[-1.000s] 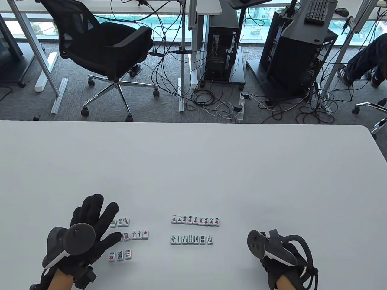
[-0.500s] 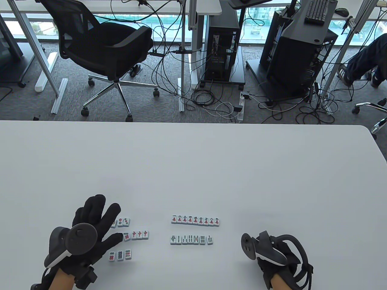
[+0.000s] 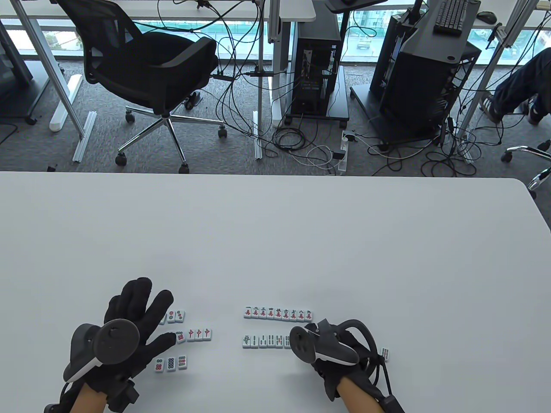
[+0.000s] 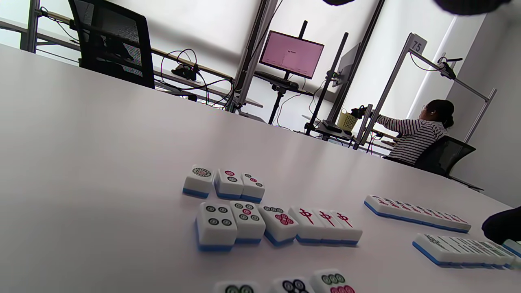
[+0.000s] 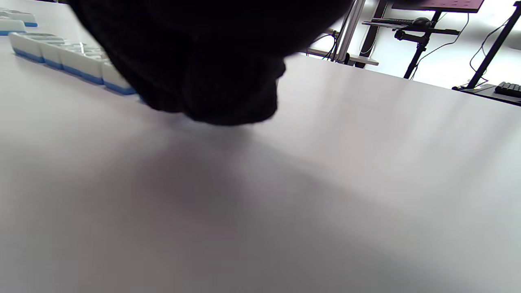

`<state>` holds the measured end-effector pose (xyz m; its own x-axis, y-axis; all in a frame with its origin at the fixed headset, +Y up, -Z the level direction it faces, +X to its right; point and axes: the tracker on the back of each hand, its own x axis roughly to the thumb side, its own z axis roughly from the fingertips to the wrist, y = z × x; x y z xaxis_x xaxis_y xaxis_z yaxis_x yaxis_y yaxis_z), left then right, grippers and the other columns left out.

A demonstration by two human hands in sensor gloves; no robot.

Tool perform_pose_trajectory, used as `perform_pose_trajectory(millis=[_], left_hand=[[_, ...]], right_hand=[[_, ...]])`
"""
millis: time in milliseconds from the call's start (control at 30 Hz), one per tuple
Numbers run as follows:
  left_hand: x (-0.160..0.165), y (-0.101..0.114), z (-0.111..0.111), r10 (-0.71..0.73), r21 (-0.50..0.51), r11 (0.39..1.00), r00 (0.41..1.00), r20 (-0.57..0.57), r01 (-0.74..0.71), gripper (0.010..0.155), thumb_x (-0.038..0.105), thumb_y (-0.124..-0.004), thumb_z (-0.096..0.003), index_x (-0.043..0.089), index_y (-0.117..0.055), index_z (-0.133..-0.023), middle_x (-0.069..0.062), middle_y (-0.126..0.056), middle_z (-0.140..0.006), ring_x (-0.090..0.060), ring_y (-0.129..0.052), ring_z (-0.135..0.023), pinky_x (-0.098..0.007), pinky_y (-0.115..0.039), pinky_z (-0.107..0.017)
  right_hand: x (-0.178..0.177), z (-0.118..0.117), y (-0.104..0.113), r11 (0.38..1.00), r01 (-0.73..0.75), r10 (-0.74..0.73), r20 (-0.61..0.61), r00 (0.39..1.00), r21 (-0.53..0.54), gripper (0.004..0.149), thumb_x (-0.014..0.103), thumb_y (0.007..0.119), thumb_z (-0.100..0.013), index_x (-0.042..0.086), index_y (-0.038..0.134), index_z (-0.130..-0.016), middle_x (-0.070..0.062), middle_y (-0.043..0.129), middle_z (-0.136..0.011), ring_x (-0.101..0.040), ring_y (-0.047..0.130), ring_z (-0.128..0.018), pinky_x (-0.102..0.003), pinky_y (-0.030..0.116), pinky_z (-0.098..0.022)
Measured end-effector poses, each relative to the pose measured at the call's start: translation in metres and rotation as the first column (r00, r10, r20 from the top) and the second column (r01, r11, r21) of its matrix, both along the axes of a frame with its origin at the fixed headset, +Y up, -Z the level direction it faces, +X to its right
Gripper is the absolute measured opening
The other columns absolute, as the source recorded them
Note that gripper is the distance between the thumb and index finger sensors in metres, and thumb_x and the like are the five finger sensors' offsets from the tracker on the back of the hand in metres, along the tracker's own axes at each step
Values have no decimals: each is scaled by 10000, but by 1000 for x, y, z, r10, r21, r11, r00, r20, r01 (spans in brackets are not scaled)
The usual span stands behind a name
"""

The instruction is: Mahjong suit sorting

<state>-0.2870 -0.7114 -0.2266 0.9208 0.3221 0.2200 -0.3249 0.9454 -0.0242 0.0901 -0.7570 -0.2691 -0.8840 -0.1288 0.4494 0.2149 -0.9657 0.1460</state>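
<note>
Since a second ago the right hand (image 3: 340, 357) has slid leftward along the table's (image 3: 275, 241) near edge onto the right end of the bamboo row (image 3: 264, 341); one tile (image 3: 386, 353) now lies just right of it. Whether its fingers grip anything I cannot tell. Left hand (image 3: 129, 327) stays spread flat, fingers apart, touching the circle tiles (image 3: 176, 316) near the near-left corner. Three tiles marked 中 (image 3: 199, 334) sit beside them; the character row (image 3: 278, 314) reads 一 to 九. A post in the left wrist view bears a sign (image 4: 418, 43) reading 75.
</note>
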Motion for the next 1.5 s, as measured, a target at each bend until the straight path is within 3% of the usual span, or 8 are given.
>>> perform_pose_trajectory(millis=[400, 600, 767, 833, 967, 1133, 1267, 1500], left_hand=[[0, 0, 0, 1, 3, 1000, 1000, 0, -1, 817, 736, -605, -384, 425, -332, -1089, 103, 23, -1142, -235, -48, -1139, -574, -171, -811], [0, 0, 0, 0, 1, 1000, 1000, 0, 0, 817, 737, -605, -384, 424, -333, -1089, 102, 23, -1142, -236, -48, -1139, -573, -171, -811], [0, 0, 0, 0, -1, 1000, 1000, -3, 0, 818, 736, -605, -385, 423, -333, -1089, 102, 22, -1142, -236, -48, -1139, -573, -171, -811], [0, 1, 1, 1, 0, 1000, 1000, -4, -1, 818, 736, -605, -385, 422, -333, -1089, 102, 23, -1142, -237, -48, -1139, -574, -170, -811], [0, 0, 0, -2, -2, 1000, 1000, -3, 2, 818, 735, -605, -385, 421, -334, -1090, 101, 23, -1142, -237, -49, -1139, -574, -171, -811], [1, 0, 0, -10, -9, 1000, 1000, -1, 10, 818, 736, -605, -384, 422, -334, -1089, 102, 22, -1142, -237, -50, -1139, -574, -173, -811], [1, 0, 0, -12, -10, 1000, 1000, 0, 12, 817, 737, -604, -384, 423, -336, -1088, 103, 21, -1143, -235, -51, -1140, -573, -173, -811], [2, 1, 1, -8, -1, 1000, 1000, 7, 8, 818, 736, -605, -384, 421, -336, -1089, 101, 22, -1142, -238, -49, -1139, -573, -172, -811]], right_hand=[[7, 0, 1, 997, 70, -70, 26, 997, 13, 615, 370, 852, -423, 103, 709, -959, -28, 973, -463, -88, 880, -139, -270, 816, -94], [50, -2, 27, 987, 129, -142, 148, 979, 90, 614, 375, 844, -429, 111, 707, -966, -47, 973, -496, -111, 893, -172, -287, 823, -120], [100, -1, 39, 992, 3, -39, 297, 954, 123, 614, 362, 854, -426, 108, 712, -967, -51, 972, -506, -117, 896, -180, -292, 826, -128], [116, 1, 36, 996, -48, 18, 343, 939, 78, 620, 360, 857, -426, 121, 706, -978, -54, 970, -529, -122, 904, -200, -297, 832, -144], [138, 6, 18, 989, -76, 124, 435, 892, -126, 660, 365, 862, -435, 139, 659, -1021, -76, 951, -617, -159, 916, -279, -327, 840, -211], [143, 11, -2, 986, -99, 148, 417, 897, -136, 643, 360, 863, -431, 117, 680, -997, -62, 954, -603, -146, 916, -268, -318, 842, -202], [135, 12, -5, 992, -112, 128, 361, 924, -65, 588, 322, 851, -436, 58, 713, -943, -49, 963, -554, -127, 911, -227, -304, 840, -168], [124, 11, -3, 988, -142, 156, 331, 931, -65, 581, 331, 859, -431, 56, 737, -928, -48, 969, -531, -120, 907, -206, -298, 837, -151]])
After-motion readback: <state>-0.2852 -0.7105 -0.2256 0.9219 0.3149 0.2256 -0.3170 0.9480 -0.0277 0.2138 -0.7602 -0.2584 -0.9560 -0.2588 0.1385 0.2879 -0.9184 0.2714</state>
